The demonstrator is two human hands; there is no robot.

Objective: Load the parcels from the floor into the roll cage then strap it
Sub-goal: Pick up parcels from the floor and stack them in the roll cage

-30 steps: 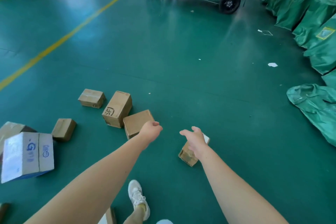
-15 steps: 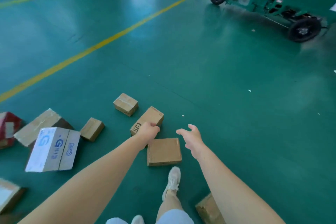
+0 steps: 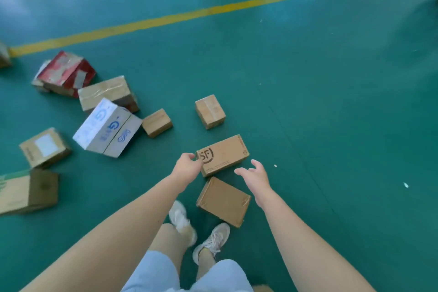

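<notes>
Both hands reaching for the SF parcel (image 3: pixel 222 155) on the floor (image 3: pixel 320 114)

It looked like stiff, smooth cardboard, probably light, and best taken by its two short ends. The right hand (image 3: pixel 254 173) hung released with fingers spread, just off the right end. The left hand (image 3: pixel 188 165) was at the left end, its fingers hidden, so I cannot tell whether it gripped. The roll cage and strap were out of view.

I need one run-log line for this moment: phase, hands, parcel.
phase: reach | left hand: at SF box logo end, grip unclear | right hand: open, near its other end | SF box: on floor
</notes>
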